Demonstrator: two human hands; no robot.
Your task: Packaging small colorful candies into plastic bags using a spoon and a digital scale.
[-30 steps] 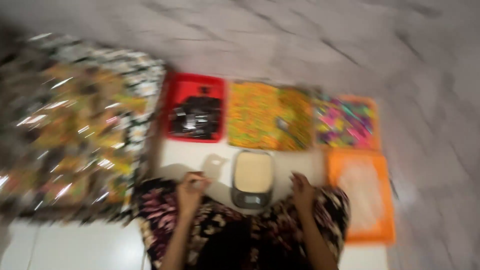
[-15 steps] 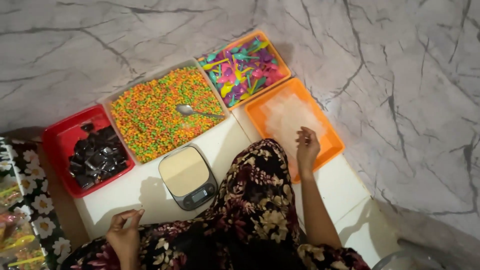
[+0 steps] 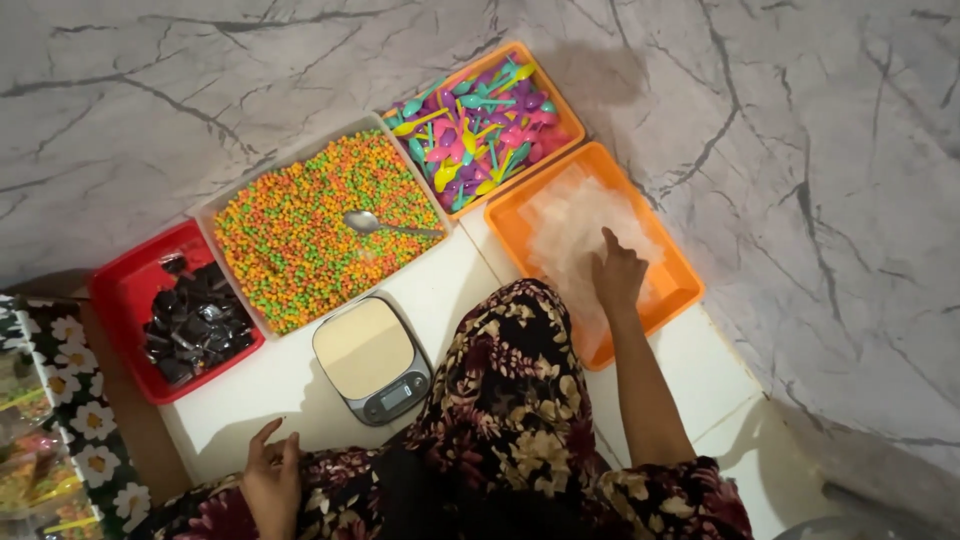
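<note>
Clear bags (image 3: 585, 225) lie in the orange tray (image 3: 680, 290), right of centre. The right hand (image 3: 617, 272) rests on them, fingers half-curled, apparently picking one; no grip shows. Left hand (image 3: 270, 475), lower left, open, empty.

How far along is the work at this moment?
Laid out: red tray of dark packets, beads tray with a metal spoon, coloured spoons. In hand: right hand on clear bags in the orange tray. Left: scale bare; left hand idle.
</note>
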